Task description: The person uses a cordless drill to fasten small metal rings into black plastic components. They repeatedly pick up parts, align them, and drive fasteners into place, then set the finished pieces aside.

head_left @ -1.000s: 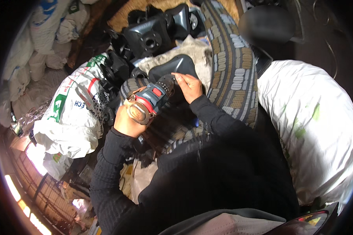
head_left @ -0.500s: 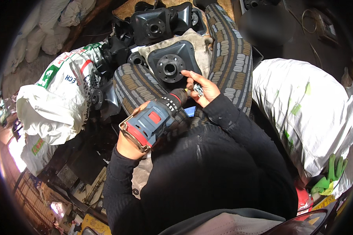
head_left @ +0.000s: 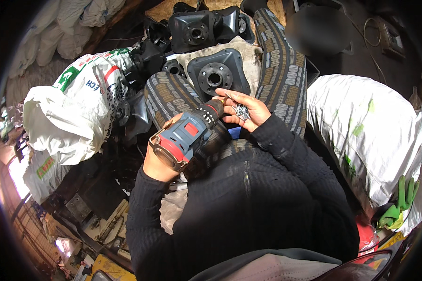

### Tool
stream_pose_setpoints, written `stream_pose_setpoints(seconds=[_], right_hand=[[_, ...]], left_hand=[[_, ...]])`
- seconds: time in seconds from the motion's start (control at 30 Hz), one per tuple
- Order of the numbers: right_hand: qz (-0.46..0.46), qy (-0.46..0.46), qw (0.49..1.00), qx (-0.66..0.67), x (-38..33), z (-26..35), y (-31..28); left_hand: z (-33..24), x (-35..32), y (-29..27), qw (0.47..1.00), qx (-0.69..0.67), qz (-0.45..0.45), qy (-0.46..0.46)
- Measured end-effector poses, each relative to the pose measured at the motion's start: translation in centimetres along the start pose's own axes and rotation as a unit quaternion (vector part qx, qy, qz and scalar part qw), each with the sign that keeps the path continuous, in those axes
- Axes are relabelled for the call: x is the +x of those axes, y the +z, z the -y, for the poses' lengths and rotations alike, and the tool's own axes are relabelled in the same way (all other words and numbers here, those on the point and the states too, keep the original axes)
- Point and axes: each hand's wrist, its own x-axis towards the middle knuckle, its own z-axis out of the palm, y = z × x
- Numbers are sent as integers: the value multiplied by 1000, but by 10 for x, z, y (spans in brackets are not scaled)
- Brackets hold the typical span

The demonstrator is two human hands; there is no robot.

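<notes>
My left hand [head_left: 155, 165] is wrapped round a cordless drill [head_left: 188, 135], blue-grey with red parts, its chuck aimed up and to the right. At the drill's tip are the fingertips of my right hand [head_left: 258, 111]. Several small silvery screws [head_left: 242, 112] lie in that hand's palm, under curled fingers. Just beyond both hands, between my knees, a black square housing with a round holed flange [head_left: 232, 70] faces up on a pale cloth [head_left: 252, 54]. The drill's very tip is partly hidden by my fingers.
More black housings [head_left: 178, 36] are piled beyond the cloth and at the left. White sacks stand at my left [head_left: 63, 124] and right [head_left: 361, 126]. Green gloves [head_left: 401, 201] lie by the right sack. My patterned trouser legs [head_left: 283, 65] flank the housing.
My right hand has turned its palm further up, so the screws show more. Its fingertips have come from the flange's edge to the drill's tip. The whole view has shifted slightly.
</notes>
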Motion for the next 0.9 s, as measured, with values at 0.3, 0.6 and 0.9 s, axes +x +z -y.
stream_pose_setpoints(seconds=[0.3, 0.6, 0.9], right_hand=[[-5, 48, 998, -50, -10, 5, -3], [28, 40, 995, 88, 1, -10, -1], [-26, 30, 998, 56, 11, -16, 10]], left_hand=[[-2, -18, -5, 997, 60, -4, 52], [6, -25, 12, 996, 87, -8, 21], [3, -23, 13, 996, 32, -81, 10]])
